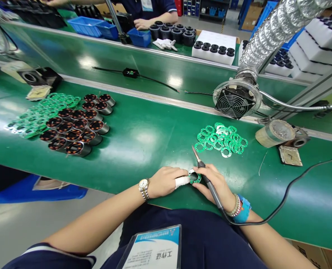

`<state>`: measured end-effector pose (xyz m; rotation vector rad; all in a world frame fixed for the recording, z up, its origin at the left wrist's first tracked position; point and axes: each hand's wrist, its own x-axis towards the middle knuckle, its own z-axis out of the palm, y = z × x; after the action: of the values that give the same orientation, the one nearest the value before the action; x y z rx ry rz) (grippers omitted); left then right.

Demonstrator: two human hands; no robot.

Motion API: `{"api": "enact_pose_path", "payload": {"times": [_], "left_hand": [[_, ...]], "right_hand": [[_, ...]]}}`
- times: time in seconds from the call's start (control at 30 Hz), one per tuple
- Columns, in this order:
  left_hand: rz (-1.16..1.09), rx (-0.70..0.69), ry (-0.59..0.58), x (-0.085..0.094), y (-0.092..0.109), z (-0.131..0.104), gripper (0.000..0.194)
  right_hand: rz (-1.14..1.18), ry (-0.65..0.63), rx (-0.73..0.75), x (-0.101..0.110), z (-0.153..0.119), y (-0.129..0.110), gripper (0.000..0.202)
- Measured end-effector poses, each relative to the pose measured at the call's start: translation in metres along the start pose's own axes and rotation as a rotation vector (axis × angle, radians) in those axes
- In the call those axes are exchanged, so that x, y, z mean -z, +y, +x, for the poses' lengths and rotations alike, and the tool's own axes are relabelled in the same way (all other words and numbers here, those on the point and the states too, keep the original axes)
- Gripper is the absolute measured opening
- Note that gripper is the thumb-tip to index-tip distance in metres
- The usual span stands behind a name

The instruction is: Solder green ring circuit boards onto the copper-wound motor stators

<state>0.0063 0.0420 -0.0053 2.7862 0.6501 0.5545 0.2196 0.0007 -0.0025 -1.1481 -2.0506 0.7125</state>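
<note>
Near the table's front edge, my left hand (167, 181), with a white wrap on one finger, pinches the left side of a green ring-shaped board (195, 177). My right hand (214, 185) has its thumb and a finger at the board's right side and also holds a soldering iron (211, 187), its tip pointing up and away. What lies under the ring is hard to make out. Beyond my right hand is a loose pile of green ring boards (223, 139). Motor stators with copper windings (78, 124) stand in a group at the left.
More green boards (42, 114) lie far left. A fan with a foil duct (234, 101) hangs at the back right, near a round container (275, 133) and a sponge (290, 155). The iron's cord (286, 194) crosses the right side. A person's hand (143, 24) rests across the bench.
</note>
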Motion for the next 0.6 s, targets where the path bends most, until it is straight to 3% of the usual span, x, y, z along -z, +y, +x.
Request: {"api": "enact_pose_path", "payload": {"times": [0.23, 0.4, 0.6], "left_hand": [[0.021, 0.003, -0.008, -0.002, 0.003, 0.0, 0.022], [-0.183, 0.347, -0.061, -0.003, 0.022, 0.003, 0.014], [-0.762, 0.712, 0.078, -0.013, 0.037, 0.007, 0.013]], "right_hand": [[0.002, -0.002, 0.012, 0.0, 0.0, 0.001, 0.034], [0.003, -0.01, 0.016, 0.001, 0.0, 0.0, 0.033], [0.003, -0.018, 0.007, 0.001, 0.0, 0.0, 0.034]]}}
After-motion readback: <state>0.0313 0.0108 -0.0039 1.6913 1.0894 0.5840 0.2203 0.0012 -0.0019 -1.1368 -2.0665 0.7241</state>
